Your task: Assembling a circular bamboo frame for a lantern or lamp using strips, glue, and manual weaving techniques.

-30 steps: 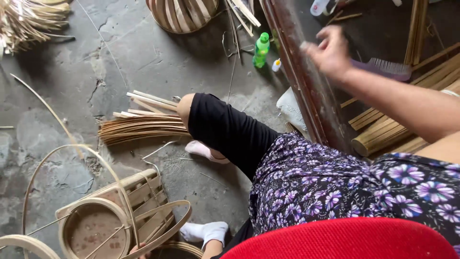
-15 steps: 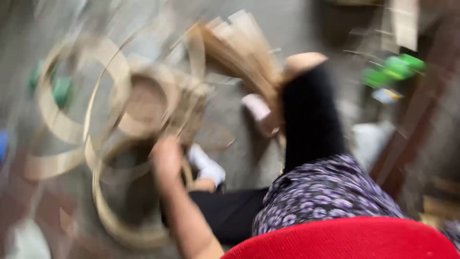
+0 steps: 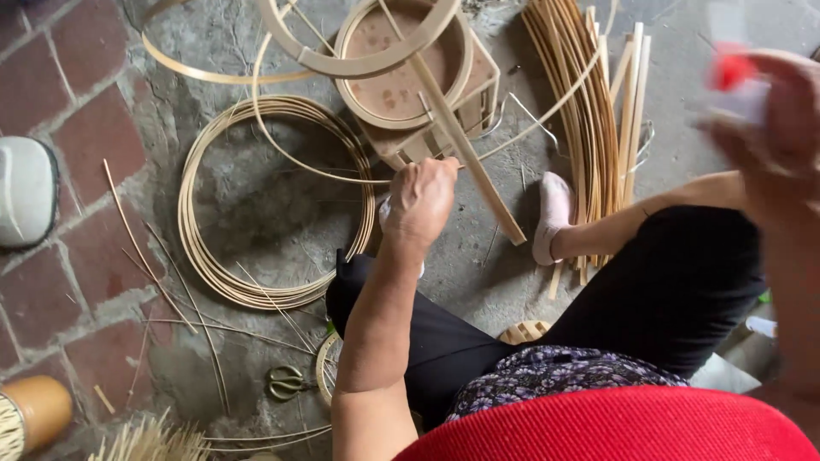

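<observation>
Left hand [image 3: 420,202] grips bamboo strip [image 3: 468,154]; right hand [image 3: 773,119] blurred.

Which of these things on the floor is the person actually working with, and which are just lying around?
In hand:
left hand gripping a flat bamboo strip
right hand, blurred, holding a small red-capped thing

Lying about:
coil of thin strips
round wooden form
bundle of slats
scissors
white container

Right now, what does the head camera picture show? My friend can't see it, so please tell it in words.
A seated person's left hand closes its grip on a flat pale bamboo strip above a grey concrete floor. The right hand, blurred, holds a small object with a red top. Nearby lie a coil of thin bamboo hoops and a bundle of bamboo slats.
</observation>
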